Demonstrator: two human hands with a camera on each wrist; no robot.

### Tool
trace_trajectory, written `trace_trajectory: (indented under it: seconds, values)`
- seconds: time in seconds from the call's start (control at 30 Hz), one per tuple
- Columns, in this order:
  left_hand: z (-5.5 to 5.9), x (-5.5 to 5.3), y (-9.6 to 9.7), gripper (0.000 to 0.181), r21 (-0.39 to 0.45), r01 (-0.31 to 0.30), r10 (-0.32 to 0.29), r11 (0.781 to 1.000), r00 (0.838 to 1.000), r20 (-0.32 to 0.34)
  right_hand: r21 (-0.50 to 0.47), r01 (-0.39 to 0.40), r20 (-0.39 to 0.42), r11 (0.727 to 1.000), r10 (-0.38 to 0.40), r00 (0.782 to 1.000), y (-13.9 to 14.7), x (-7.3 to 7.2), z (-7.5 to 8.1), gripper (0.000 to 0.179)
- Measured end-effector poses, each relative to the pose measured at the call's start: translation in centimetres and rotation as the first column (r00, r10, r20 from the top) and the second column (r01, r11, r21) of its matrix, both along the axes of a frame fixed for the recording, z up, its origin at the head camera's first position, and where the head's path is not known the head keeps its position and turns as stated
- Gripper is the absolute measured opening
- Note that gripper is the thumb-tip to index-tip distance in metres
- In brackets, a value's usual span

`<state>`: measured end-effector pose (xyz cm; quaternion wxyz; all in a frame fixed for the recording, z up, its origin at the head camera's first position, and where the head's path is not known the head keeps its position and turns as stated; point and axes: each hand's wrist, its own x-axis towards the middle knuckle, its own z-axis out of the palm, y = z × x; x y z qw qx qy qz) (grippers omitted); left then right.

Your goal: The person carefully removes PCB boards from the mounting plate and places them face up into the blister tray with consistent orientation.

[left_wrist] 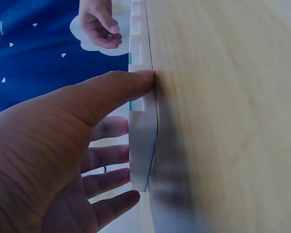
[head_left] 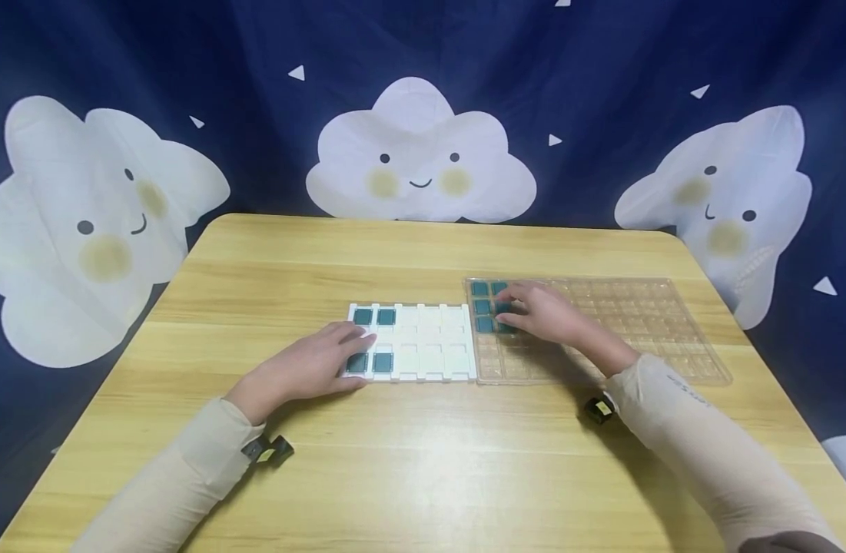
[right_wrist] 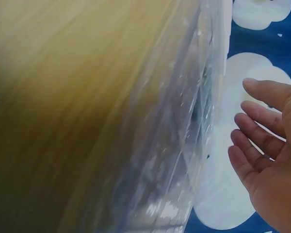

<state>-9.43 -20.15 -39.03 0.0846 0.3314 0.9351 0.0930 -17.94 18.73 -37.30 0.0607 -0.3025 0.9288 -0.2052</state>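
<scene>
My left hand (head_left: 315, 361) rests on the left end of a white compartmented tray (head_left: 432, 346). Its thumb (left_wrist: 143, 80) presses the tray's near side, while the other fingers spread fairly straight over the top. Several small dark green square chips (head_left: 386, 316) sit in the white tray's left compartments, partly behind that hand. Over the left part of a clear plastic tray (head_left: 602, 307) hovers my right hand (head_left: 547, 311), its fingers loosely bent, with nothing seen between them in the right wrist view. Below them, more green chips (head_left: 483, 307) lie in the clear tray's left columns, some hidden by the fingers.
The two trays stand side by side, almost touching, on a light wooden table (head_left: 409, 461). Behind the table hangs a dark blue curtain (head_left: 257, 46) with white clouds. A small black device (head_left: 598, 409) is at the right wrist, another (head_left: 270, 452) at the left.
</scene>
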Motion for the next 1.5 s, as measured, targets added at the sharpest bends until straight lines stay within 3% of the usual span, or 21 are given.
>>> trace_trajectory:
  seconds: [0.43,0.87,1.5]
  values:
    - [0.2,0.0,0.0,0.072,-0.005,-0.001,0.001,1.0,1.0,-0.004,-0.057,-0.09,-0.059,0.994,0.086,0.995,-4.6,0.5,0.8,0.038]
    - [0.1,-0.1,-0.3,0.072,0.011,0.021,-0.021,1.0,1.0,-0.008,-0.115,-0.139,0.027,0.984,0.143,0.989,-9.1,0.6,0.7,0.041]
    - [0.0,-0.3,-0.7,0.071,0.023,0.028,-0.027,0.999,0.999,-0.018,-0.08,-0.163,0.034,0.983,0.167,0.985,-13.2,0.3,-0.3,0.043]
